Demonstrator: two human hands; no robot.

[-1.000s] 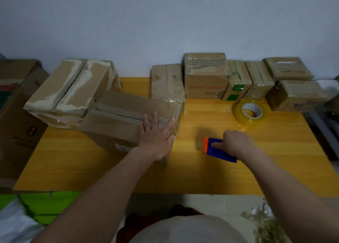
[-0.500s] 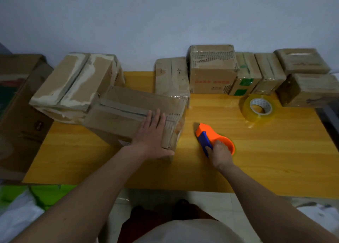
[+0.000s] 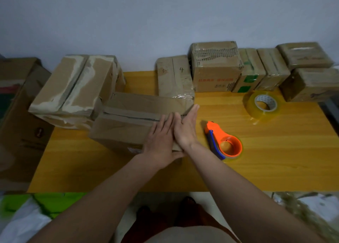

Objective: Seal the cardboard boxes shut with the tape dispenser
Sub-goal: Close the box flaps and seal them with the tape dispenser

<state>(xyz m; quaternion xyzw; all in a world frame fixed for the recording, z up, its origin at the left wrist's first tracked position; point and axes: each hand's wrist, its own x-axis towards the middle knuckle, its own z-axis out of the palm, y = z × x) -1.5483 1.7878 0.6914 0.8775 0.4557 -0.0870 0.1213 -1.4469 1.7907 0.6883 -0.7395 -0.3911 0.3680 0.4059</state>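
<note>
We press both palms on the right end of the cardboard box [image 3: 132,118] lying near the middle of the yellow table [image 3: 275,160]: our left hand [image 3: 161,142] flat with fingers straight and together, our right hand [image 3: 185,127] beside it, touching, fingers straight and together. Just right of the hands lies the orange tape dispenser [image 3: 223,142], untouched. Farther right sits a clear tape roll [image 3: 263,106]. Along the far wall stands a row of taped boxes [image 3: 214,66].
</note>
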